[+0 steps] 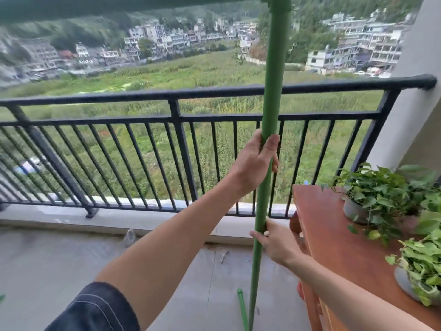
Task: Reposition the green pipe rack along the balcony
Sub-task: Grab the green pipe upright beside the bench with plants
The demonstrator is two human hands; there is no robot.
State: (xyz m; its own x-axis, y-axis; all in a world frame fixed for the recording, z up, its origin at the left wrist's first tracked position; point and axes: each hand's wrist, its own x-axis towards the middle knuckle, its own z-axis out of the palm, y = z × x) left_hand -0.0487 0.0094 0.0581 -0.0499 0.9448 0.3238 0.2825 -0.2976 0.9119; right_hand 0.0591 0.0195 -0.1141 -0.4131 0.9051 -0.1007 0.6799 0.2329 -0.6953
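The green pipe rack (272,87) stands in front of me: one upright pipe runs from the floor to a joint at the top, where a horizontal bar goes off to the left along the frame's upper edge. My left hand (256,161) is wrapped around the upright at mid height. My right hand (276,242) grips the same pipe lower down, fingers curled behind it. A short green foot pipe (242,309) lies on the floor by the base.
A black metal railing (176,115) closes the balcony just behind the rack. A reddish wooden cabinet (334,235) with two potted plants (379,197) stands at the right, close to the pipe. A white pillar (415,91) rises at the far right. Grey tiled floor (59,271) extends left.
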